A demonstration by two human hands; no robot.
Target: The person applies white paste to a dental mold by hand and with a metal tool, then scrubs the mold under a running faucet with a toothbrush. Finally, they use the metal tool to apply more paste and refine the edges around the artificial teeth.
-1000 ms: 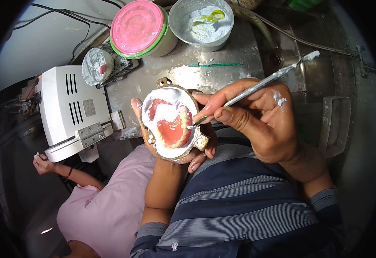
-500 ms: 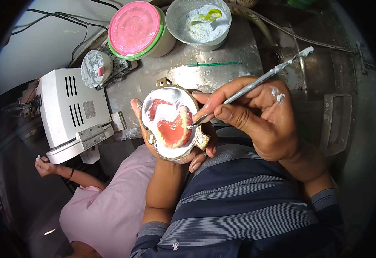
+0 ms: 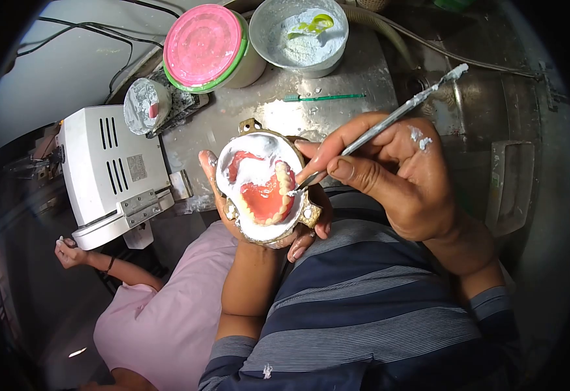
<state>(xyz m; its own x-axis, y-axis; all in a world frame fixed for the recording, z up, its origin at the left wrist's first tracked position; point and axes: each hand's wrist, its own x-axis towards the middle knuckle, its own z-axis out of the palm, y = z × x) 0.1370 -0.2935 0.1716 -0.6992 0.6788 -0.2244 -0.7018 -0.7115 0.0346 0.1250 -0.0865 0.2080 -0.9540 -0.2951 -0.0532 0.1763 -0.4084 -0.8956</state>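
Note:
My left hand (image 3: pixel 225 221) cradles a brass-coloured denture flask (image 3: pixel 250 125) from below, its fingers wrapped round both sides. White plaster (image 3: pixel 251 171) fills the flask. Set in the plaster are a pink denture base (image 3: pixel 259 197) with a row of cream teeth (image 3: pixel 286 179) and another pink patch at the upper left. Between thumb and fingers of my right hand (image 3: pixel 395 176) is a thin metal spatula (image 3: pixel 386 122), its upper end caked with plaster. The spatula's lower tip meets the plaster and teeth on the denture's right side. Bits of plaster stick to my right hand.
On the metal table (image 3: pixel 233 114) stand a pink-lidded tub (image 3: pixel 205 47), a bowl of white powder (image 3: pixel 301 62) with a green scoop, a plaster-smeared cup (image 3: pixel 146 107) and a green toothbrush-like stick (image 3: pixel 330 98). A white machine (image 3: pixel 112 159) is left. A person in pink (image 3: pixel 167 313) is beside me.
The spatula's plaster-coated upper end has swung slightly left and up, while its tip has moved slightly right along the teeth. Both hands keep their grips.

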